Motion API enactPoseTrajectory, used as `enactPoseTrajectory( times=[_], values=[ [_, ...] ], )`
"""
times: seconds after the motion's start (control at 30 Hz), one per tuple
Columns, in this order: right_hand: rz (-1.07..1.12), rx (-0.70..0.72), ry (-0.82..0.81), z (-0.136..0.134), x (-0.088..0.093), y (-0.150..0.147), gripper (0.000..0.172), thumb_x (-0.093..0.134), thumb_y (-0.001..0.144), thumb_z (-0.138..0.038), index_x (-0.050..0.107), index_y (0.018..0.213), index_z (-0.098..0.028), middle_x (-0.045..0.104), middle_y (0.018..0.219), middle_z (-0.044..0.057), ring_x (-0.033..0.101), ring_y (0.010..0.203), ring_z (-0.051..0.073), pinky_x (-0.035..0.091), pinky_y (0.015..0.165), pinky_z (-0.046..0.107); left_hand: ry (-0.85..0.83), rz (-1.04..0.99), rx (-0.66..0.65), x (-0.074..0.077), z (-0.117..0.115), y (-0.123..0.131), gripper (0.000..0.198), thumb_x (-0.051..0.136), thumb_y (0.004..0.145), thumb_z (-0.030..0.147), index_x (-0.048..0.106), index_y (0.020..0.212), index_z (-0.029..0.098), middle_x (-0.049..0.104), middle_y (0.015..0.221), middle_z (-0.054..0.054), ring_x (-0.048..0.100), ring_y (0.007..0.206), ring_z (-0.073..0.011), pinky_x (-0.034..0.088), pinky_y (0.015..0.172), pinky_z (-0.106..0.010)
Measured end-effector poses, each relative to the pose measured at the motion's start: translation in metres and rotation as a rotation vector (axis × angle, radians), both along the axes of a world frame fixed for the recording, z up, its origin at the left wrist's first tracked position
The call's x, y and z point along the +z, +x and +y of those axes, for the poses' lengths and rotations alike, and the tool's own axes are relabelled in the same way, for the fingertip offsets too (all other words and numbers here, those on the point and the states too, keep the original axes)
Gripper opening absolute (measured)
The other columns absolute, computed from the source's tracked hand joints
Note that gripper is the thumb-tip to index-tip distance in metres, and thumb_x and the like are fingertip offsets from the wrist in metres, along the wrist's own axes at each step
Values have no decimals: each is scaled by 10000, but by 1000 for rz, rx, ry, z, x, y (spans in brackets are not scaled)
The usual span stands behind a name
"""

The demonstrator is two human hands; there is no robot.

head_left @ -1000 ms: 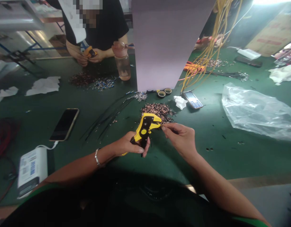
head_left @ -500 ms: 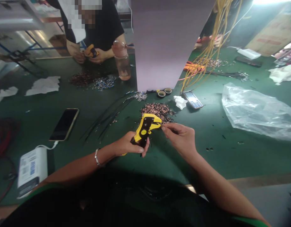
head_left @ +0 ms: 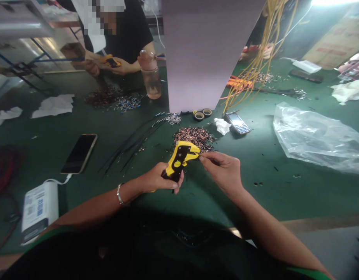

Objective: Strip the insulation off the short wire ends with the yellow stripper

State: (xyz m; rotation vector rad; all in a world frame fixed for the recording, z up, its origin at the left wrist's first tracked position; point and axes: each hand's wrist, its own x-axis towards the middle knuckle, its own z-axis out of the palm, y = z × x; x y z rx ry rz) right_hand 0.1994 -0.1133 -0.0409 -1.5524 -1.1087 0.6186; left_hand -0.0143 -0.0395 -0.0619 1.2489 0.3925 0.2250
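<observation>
Wire stripper (head_left: pixel 178 160) yellow and black; bench mat (head_left: pixel 264 198) dark green; offcuts (head_left: pixel 194 137) copper.

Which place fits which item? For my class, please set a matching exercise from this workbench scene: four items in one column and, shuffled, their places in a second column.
Items
1. Yellow-and-black wire stripper
2. Black smartphone
3. Crumpled clear plastic bag
4. Clear plastic bottle

Places
A. Standing beside the tall pale panel
B. Lying left of the thin black wires
C. Gripped in the person's left hand
D. Lying at the right of the green workbench

Pairs: 1-C, 2-B, 3-D, 4-A
</observation>
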Motion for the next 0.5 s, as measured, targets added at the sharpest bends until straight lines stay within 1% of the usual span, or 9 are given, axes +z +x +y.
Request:
enactPoseTrajectory(
  times=[0.17,0.33,0.5],
  values=[
    [-13,5,1,0,0,1,144,684,726,-286,807,685,-224,667,548,-11,538,481,119,429,474,262,-5,23,19,-4,-1,-1,215,772,796,253,657,915,117,653,770,-35,648,672,-148,533,686,-304],
    [-12,-1,1,0,0,0,147,681,728,-291,802,680,-223,657,543,-12,530,478,118,427,475,264,10,40,34,-7,-1,-3,213,776,806,269,648,897,125,664,711,-31,644,635,-143,529,653,-289],
    [-1,-14,-10,0,1,0,150,680,724,-311,797,671,-234,659,548,-11,531,487,122,434,483,269,10,43,40,-6,-2,-2,200,773,810,263,645,882,128,664,645,-21,636,590,-132,513,618,-266]
  ],
)
